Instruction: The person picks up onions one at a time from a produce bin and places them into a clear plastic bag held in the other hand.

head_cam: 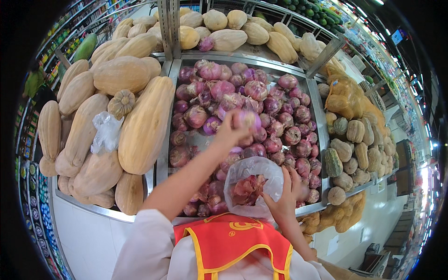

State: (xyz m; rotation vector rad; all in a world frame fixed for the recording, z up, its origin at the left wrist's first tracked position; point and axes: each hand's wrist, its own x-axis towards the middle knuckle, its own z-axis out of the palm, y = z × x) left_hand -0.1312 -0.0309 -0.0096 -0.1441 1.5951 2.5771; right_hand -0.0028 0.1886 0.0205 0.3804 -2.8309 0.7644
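My left hand is over the middle of a metal bin of red onions, its fingers around a purple-red onion; both are blurred. At the bin's near edge stands a translucent plastic bag, its mouth open, with dry reddish onion skins inside. My right hand is at the bag's right side, thumb at its rim. A blurred roundish thing lies by the right fingers; whether they hold it is unclear. Red onions of several sizes surround the bag and both hands.
Large tan squashes fill the left bin, with a crumpled clear bag on them. More squashes and one onion lie behind. Smaller squashes and orange net sacks are at right. Metal posts rise between bins.
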